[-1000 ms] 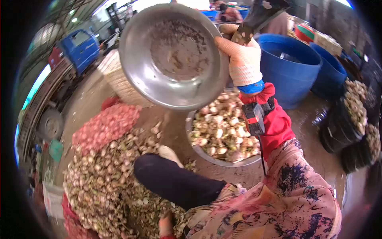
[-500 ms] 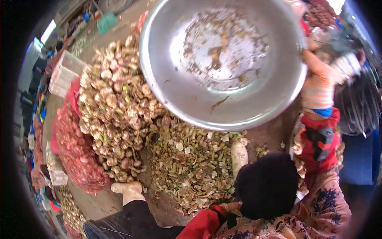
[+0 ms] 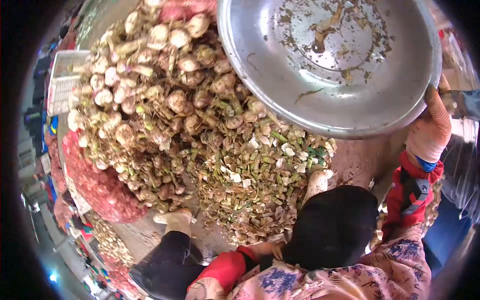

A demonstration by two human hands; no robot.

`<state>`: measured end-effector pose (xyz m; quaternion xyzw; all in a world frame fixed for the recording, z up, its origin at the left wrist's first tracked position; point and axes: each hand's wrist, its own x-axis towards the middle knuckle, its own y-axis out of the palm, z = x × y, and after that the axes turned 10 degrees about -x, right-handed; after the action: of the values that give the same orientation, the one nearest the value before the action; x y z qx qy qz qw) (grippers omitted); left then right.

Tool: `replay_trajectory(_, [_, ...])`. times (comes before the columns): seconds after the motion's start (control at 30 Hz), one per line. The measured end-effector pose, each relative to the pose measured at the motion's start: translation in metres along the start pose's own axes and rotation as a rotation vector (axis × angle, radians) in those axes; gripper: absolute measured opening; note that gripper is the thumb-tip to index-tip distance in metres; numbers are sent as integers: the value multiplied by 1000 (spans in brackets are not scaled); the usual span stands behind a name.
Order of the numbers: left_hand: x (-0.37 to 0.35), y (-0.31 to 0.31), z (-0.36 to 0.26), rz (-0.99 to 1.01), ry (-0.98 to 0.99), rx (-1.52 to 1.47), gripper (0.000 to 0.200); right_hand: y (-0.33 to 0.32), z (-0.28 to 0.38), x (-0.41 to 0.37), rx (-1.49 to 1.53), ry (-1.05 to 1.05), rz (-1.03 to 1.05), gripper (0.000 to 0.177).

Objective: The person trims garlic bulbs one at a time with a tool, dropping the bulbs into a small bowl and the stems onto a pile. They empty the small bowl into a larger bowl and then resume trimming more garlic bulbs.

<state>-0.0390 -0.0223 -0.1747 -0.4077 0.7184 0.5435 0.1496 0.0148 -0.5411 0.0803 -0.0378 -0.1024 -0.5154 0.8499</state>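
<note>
Between the earlier frame and this one, the metal basin (image 3: 272,65) shifted up and to the right in view. The head camera had also turned, so part of that shift may be its own. The basin was held tilted, its inside facing the camera, in front of the edge of the garlic heap (image 3: 150,100). Brown residue (image 3: 327,30) and small dark scraps clung to its bottom and side.

The right hand (image 3: 429,134) had its fingers (image 3: 437,104) closed on the rim at the basin's lower right. The left hand (image 3: 267,249) lay low, beside the dark-clad knee (image 3: 332,225) and nearest to the trimmings (image 3: 250,200); whether its fingers were clenched or loose could not be told. A blue-grey sleeve (image 3: 470,103) entered at the right edge; any contact with the basin could not be confirmed.

In judgement, the step in hand was the holding-up of the basin from one side. Moving it further would call for a firm rim grip and a controlled tilt, as the wide bowl could swing or shed scraps.

Outward, a red mesh sack (image 3: 102,187) adjoined the heap on the left, with a white crate (image 3: 62,82) beyond.
</note>
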Motion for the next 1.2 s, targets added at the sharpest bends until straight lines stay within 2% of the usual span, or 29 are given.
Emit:
replay_trajectory(0.17, [-50,-44,24,-236,-46,51,49,-44,19,-32,76,-109,-93,46])
replay_trajectory(0.2, [-53,-54,27,-276,-36,71,49,-52,23,-45,85,-169,-115,46])
replay_trajectory(0.3, [-47,-58,48,-362,13,34,51,-62,45,-85,109,-167,-271,40])
replay_trajectory(0.33, [-34,-68,60,-443,92,-9,51,-64,61,-85,164,-170,-221,40])
replay_trajectory(0.37, [-58,-48,28,-690,91,212,54,-60,78,-85,232,-180,-167,39])
replay_trajectory(0.4, [-72,-27,-1,-802,234,302,53,-56,95,-83,172,-277,-83,38])
replay_trajectory(0.43, [-84,-9,-27,-849,109,265,56,-56,102,-82,177,-293,-66,39])
replay_trajectory(0.5, [-88,-2,-44,-862,60,305,57,-45,128,-86,118,-332,-11,38])
replay_trajectory(0.53, [-64,-36,-7,-792,208,532,57,-40,137,-85,67,-349,-27,37])
replay_trajectory(0.57, [-39,-69,28,-742,366,760,56,-30,149,-87,188,-318,-15,33])
replay_trajectory(0.63, [-68,-29,-18,-963,130,423,52,-13,170,-92,225,-262,109,30])
replay_trajectory(0.67, [-63,-44,-6,-922,283,337,55,-8,177,-99,213,-274,106,30])
replay_trajectory(0.7, [-67,-45,-5,-909,297,341,55,-1,184,-105,152,-276,128,29])
replay_trajectory(0.77, [-99,-25,-31,-1007,309,17,60,12,194,-110,78,-281,161,28])
replay_trajectory(0.83, [-104,-53,-16,-988,364,23,63,21,202,-119,-92,-148,253,30])
replay_trajectory(0.9, [-77,-109,33,-1231,422,-74,57,43,201,-131,-136,-85,307,29])
replay_trajectory(0.93, [-114,-74,0,-1309,388,-213,56,53,194,-134,-274,-52,385,28])
replay_trajectory(0.97, [-110,-100,20,-1399,614,-185,51,65,185,-138,-408,-28,469,27])
replay_trajectory(1.0, [-108,-122,41,-1281,724,-572,48,78,163,-144,-299,87,472,26])
replay_trajectory(1.03, [-128,-110,32,-1124,826,-954,46,90,132,-153,-194,207,482,26])
replay_trajectory(1.07, [-155,-88,11,-1296,798,-846,36,97,104,-162,-279,235,540,26])
replay_trajectory(1.13, [-137,-132,57,-1333,847,-878,35,116,40,-201,-226,441,418,26])
replay_trajectory(1.17, [-137,-133,61,-1369,826,-846,42,105,-33,-223,-161,478,378,29])
replay_trajectory(1.2, [-141,-128,52,-1402,788,-781,51,113,-42,-242,-474,461,436,31])
